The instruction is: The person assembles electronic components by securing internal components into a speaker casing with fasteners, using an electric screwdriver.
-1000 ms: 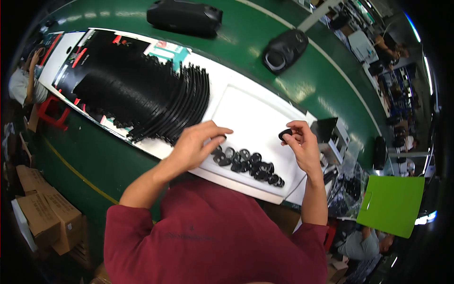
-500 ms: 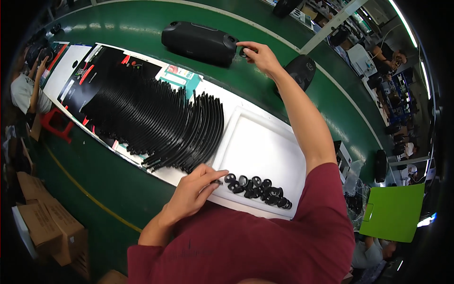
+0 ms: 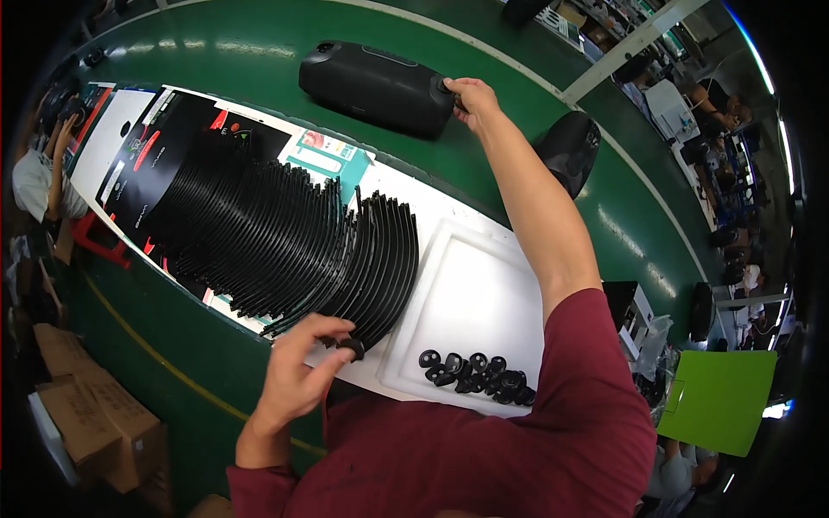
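Observation:
My left hand (image 3: pixel 298 367) pinches a small round black cap (image 3: pixel 350 348) between thumb and fingers, beside the near edge of the black strips. My right hand (image 3: pixel 473 102) reaches far out with its fingers closed at the right end of a black cylindrical speaker (image 3: pixel 376 91). Its fingertips press a round black cap (image 3: pixel 447 85) against that end; they partly hide it. More such black caps (image 3: pixel 471 375) lie heaped along the near side of a white tray (image 3: pixel 401 358).
Many curved black strips (image 3: pixel 294 242) lie in rows on the white bench, left of the tray. Beyond it runs a green surface (image 3: pixel 242 65) bearing a second black speaker (image 3: pixel 570 151). Cardboard boxes (image 3: pixel 99 414) stand at lower left; a green clipboard (image 3: pixel 721 397) is at right.
My right hand has brought its cap up against the speaker's end. My left hand has moved left, away from the tray, with a cap now showing in its fingers. The view has shifted slightly.

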A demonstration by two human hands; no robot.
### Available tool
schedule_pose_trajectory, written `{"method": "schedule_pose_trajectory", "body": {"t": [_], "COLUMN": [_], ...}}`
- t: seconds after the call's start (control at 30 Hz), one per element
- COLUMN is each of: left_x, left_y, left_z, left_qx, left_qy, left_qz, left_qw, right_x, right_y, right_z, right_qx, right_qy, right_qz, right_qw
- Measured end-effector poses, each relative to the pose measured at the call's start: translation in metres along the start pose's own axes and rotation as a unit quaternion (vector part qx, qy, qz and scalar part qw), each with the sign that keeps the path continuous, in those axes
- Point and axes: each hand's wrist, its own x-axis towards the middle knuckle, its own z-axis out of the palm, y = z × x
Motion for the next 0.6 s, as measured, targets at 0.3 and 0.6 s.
{"method": "schedule_pose_trajectory", "body": {"t": [0.3, 0.6], "left_x": [0.145, 0.328], "left_y": [-0.011, -0.062], "left_z": [-0.061, -0.086], "left_qx": [0.021, -0.006], "left_qy": [0.076, 0.135], "left_qz": [0.050, 0.019], "left_qw": [0.996, 0.991], "right_x": [-0.001, -0.008], "right_y": [0.004, -0.005], "right_z": [-0.037, -0.052], "right_qx": [-0.031, -0.099], "right_qy": [-0.106, -0.116], "right_qz": [0.127, 0.110], "right_qw": [0.986, 0.982]}}
